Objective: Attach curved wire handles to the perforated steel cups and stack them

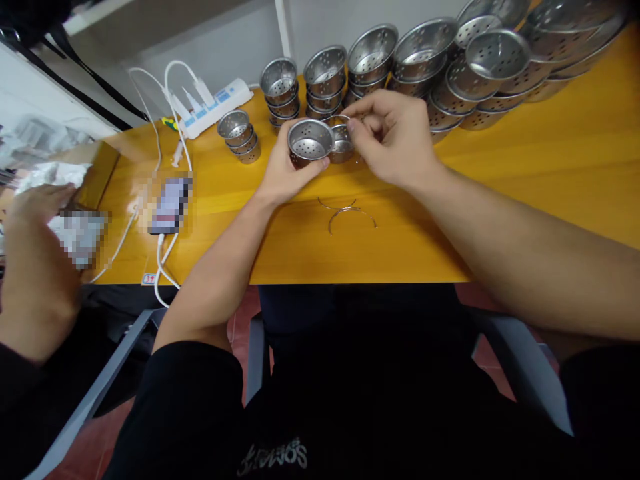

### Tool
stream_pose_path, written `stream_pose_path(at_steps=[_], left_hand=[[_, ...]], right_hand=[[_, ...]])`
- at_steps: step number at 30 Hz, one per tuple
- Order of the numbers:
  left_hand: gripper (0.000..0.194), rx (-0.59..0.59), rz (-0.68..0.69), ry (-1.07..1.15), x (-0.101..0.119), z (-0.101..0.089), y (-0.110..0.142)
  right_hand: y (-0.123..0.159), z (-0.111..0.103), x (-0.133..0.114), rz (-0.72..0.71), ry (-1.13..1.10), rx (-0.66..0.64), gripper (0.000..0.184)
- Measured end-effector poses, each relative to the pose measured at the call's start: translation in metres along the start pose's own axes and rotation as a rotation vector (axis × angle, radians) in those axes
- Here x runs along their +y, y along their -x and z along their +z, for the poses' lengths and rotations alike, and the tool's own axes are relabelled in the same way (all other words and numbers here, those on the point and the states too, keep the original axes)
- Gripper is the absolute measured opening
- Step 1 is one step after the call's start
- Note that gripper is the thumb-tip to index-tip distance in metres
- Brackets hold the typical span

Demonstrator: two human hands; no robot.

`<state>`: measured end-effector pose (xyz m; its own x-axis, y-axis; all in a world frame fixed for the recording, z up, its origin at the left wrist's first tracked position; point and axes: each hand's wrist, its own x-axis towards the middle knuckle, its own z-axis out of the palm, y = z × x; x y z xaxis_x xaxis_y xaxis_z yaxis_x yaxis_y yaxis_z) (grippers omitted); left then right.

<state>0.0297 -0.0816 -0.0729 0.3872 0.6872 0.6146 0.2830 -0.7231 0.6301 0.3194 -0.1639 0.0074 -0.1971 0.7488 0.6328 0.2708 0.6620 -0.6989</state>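
Note:
My left hand (285,175) is closed round a perforated metal cup (311,141), its open top facing up toward me. Between the thumb and fingers of my right hand (393,137) is a thin curved metal wire (342,117), just right of that cup. A smaller perforated cup (342,145) shows behind the wire, between my two hands. A few thin curved wires (345,209) lie crossed on the yellow table (295,250) below my hands.
Stacks of perforated metal cups (326,70) line the back, growing larger toward the right. A small stack (239,137) stands left. A power strip (217,107), a phone (171,203) with white cables and another person's arm (37,267) are farther left.

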Motion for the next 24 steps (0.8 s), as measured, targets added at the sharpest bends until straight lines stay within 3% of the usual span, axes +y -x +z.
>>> stream_pose_path(at_steps=[12, 15, 20, 24], left_hand=[[0.11, 0.004, -0.026, -0.031, 0.014, -0.01, 0.0], [0.108, 0.022, -0.027, -0.038, 0.007, -0.01, -0.001], [0.11, 0.059, 0.033, -0.001, -0.013, -0.002, -0.002], [0.101, 0.005, 0.09, -0.028, -0.013, 0.0, -0.001]], right_hand=[[0.0, 0.001, -0.001, 0.055, -0.107, -0.09, 0.055], [-0.001, 0.0, 0.001, 0.021, -0.117, -0.093, 0.059], [0.002, -0.001, 0.0, 0.081, -0.223, -0.109, 0.049], [0.004, -0.003, -0.003, 0.118, -0.226, -0.112, 0.05]])
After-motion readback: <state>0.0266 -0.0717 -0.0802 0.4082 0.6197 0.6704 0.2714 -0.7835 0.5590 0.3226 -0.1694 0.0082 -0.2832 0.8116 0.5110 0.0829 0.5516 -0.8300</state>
